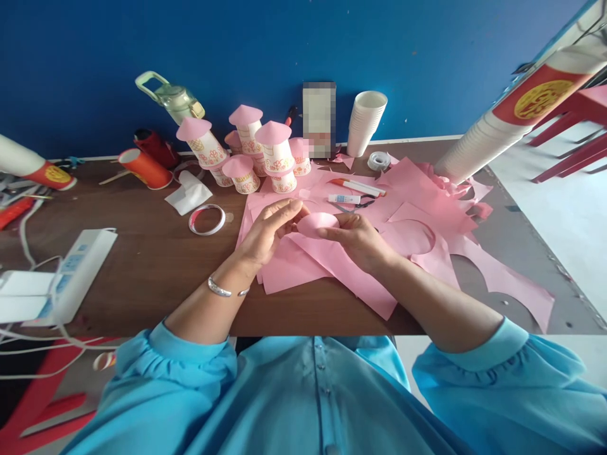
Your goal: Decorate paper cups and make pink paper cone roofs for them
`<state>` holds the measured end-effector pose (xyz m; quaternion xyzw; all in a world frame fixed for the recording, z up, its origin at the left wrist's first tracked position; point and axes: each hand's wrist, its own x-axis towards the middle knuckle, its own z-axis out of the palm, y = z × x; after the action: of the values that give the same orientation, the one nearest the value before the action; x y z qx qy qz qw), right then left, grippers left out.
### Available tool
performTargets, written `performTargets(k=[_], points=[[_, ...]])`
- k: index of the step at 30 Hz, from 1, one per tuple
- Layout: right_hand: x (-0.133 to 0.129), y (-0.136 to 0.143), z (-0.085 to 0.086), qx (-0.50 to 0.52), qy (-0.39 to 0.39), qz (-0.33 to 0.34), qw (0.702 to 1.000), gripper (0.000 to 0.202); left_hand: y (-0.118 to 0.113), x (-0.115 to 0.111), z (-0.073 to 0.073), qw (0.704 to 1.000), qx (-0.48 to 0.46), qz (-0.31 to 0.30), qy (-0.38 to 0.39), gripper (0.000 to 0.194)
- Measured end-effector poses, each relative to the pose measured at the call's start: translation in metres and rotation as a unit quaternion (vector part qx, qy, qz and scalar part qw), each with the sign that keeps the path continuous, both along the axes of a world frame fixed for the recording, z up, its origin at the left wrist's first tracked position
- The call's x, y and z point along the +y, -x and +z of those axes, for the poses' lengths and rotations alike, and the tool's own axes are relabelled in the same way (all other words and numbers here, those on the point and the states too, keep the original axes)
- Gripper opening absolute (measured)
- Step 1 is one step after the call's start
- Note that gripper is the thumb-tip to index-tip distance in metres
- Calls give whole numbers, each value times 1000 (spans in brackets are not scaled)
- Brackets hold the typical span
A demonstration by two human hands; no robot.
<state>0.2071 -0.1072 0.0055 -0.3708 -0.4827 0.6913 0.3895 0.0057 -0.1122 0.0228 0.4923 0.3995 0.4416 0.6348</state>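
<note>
A small pink paper cone (317, 224) is held up between my two hands above pink paper sheets. My right hand (360, 241) pinches its right edge, thumb in front and fingers behind. At the cone's left edge is my left hand (271, 232), its fingers curled round that side and partly hidden. Beyond them stand several paper-cup towers (279, 151) with pink cone roofs and drawn patterns. A glue tube (344, 199) and a white-and-orange marker (363, 188) lie on the pink paper (294, 265), close to dark-handled scissors, partly hidden.
A roll of tape (207, 220) lies left of the paper, near a crumpled tissue (188, 193) and an orange cup (145, 169). Stacked white cups (366, 123) stand at the back. A long cup stack (502, 136) leans at right. A power strip (78, 275) sits at left.
</note>
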Motion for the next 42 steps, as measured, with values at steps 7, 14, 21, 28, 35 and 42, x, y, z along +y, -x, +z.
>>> performTargets(k=[7,14,21,28,35,42], points=[[2,1,4,78,59,-11,995,38,-3,3,-9,1000,-3,-14,0,26],[4,-1,2,44,43,21,998,43,4,4,-4,996,69,-57,-16,23],[3,-2,2,41,42,-4,998,44,5,5,-8,999,34,-25,33,22],[4,0,3,74,39,-17,996,49,4,7,-10,999,41,6,22,22],[4,-1,3,49,8,-33,998,47,7,7,-12,999,29,-18,33,20],[4,1,-1,56,9,-26,998,62,6,8,-12,999,10,-5,49,24]])
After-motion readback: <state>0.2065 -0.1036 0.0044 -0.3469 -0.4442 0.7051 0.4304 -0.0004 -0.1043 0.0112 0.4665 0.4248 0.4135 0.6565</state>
